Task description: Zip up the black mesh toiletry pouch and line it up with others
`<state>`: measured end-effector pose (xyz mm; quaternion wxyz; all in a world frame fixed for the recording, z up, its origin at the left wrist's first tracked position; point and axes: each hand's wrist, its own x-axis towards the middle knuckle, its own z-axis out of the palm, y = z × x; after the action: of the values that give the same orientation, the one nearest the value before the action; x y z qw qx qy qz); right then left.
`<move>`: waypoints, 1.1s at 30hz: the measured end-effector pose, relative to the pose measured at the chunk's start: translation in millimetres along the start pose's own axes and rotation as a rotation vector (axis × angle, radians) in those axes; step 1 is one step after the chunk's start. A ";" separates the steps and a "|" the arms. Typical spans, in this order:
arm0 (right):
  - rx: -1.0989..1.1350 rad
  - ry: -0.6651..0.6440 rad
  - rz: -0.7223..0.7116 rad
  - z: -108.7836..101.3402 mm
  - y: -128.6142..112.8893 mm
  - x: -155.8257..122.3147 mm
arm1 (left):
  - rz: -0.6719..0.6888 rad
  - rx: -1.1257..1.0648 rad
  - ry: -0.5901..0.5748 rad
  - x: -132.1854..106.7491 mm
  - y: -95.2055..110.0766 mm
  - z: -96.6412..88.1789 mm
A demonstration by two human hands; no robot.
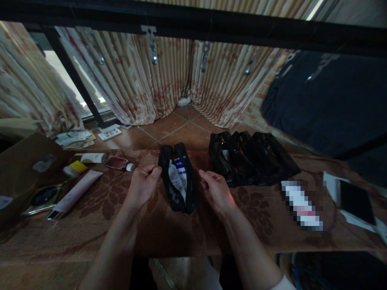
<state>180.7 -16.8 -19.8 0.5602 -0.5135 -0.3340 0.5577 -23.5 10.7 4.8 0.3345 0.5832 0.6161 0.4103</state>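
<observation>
A black zip pouch (189,191) stands on the cloth-covered table between my hands, its top spread apart. Inside it lie a clear-and-white plastic packet (174,177) and a blue-and-white packet (181,171). My left hand (145,183) is closed, its fingertips pinching the pouch's upper left edge. Just right of the pouch, a narrow gap from it, my right hand (216,189) is closed with curled fingers. Whatever it may hold is hidden. Several similar black pouches (244,157) stand in a row beyond my right hand.
Left of me lie a pink tube (77,191), a bottle of reddish liquid (117,163), a white tube (93,157), a yellow-labelled item (75,168) and a cardboard box (27,173). A blurred-out white item (302,205) and a dark flat device (356,201) lie right. A dark bar (193,20) crosses above.
</observation>
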 end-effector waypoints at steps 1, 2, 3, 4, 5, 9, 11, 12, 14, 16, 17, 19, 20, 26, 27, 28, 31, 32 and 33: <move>-0.004 -0.001 0.002 0.2 -0.1 -0.1 | -0.006 -0.004 0.004 0.2 0.4 0.9; -0.002 0.000 0.006 0.2 0.3 -0.1 | -0.012 -0.004 0.012 0.8 0.9 1.7; 0.004 0.000 0.012 0.2 1.0 0.2 | -0.017 -0.001 0.027 1.8 1.6 2.5; 0.014 -0.003 0.017 0.0 2.2 0.6 | -0.020 0.003 0.040 3.2 2.2 3.2; 0.024 -0.006 0.018 -0.3 3.7 1.2 | -0.019 0.001 0.055 5.1 2.8 3.9; 0.034 -0.023 0.006 -1.8 9.4 2.8 | 0.023 -0.029 0.092 14.4 3.4 6.7; 0.028 -0.027 0.007 -2.3 9.7 2.7 | 0.039 -0.026 0.088 17.5 3.0 8.4; 0.022 -0.027 0.009 -2.4 9.2 2.6 | 0.042 -0.019 0.082 18.2 2.7 9.1; 0.007 -0.023 0.008 -2.3 7.5 2.2 | 0.042 -0.005 0.076 18.4 2.1 10.3; 0.000 -0.017 0.006 -2.0 5.9 2.0 | 0.040 0.010 0.071 17.6 1.5 10.9; 0.001 -0.016 0.005 -1.8 5.5 2.1 | 0.041 0.019 0.071 17.1 1.2 10.9; 0.014 -0.014 0.005 -1.5 5.8 2.5 | 0.051 0.035 0.066 16.3 0.2 10.9; 0.024 -0.015 0.006 -1.4 6.2 2.7 | 0.060 0.043 0.061 16.1 -0.4 11.0; 0.038 -0.007 0.015 -1.0 6.9 2.8 | 0.095 0.042 0.058 16.0 -5.0 10.6; 0.037 -0.004 0.014 -0.9 6.2 2.7 | 0.088 0.041 0.061 15.8 -5.4 10.1; 0.039 -0.001 0.013 -0.8 5.3 2.5 | 0.082 0.040 0.063 15.3 -5.4 9.5; 0.043 0.000 0.016 -0.3 3.1 2.5 | 0.077 0.032 0.058 13.0 -3.6 7.9; 0.043 0.000 0.018 -0.2 2.7 2.5 | 0.073 0.027 0.050 11.8 -2.4 7.7; 0.040 0.001 0.016 0.0 2.6 2.6 | 0.062 0.021 0.041 10.6 -1.0 7.8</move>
<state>180.4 -14.7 -22.8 0.5660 -0.5051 -0.3182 0.5685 -18.0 22.1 1.2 0.3029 0.5969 0.6087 0.4260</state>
